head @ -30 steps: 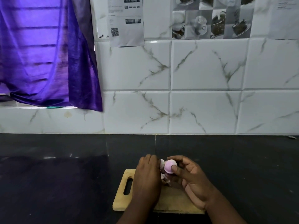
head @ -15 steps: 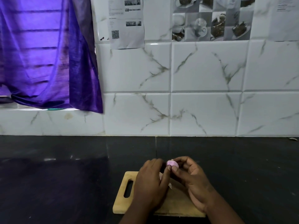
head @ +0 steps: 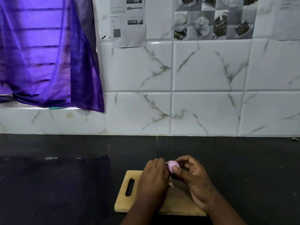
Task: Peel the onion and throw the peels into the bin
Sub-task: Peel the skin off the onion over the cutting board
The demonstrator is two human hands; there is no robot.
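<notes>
A small pale pink onion (head: 171, 165) is held just above the far edge of a wooden cutting board (head: 125, 203). My right hand (head: 193, 177) pinches it, thumb pressed on its front. My left hand (head: 154, 177) curls against the onion's left side, fingers on its skin. A bit of loose peel (head: 171, 185) hangs below between the two hands. No bin is in view.
The board, with a slot handle (head: 129, 187) at its left, lies on a black countertop (head: 65, 176). A white marble-tile wall (head: 203, 88) stands behind. A purple curtain (head: 48, 54) hangs at the far left over a sill.
The onion has turned in my fingers and both hands have closed in tighter around it. The camera tilted slightly, so the scene sits a little lower.
</notes>
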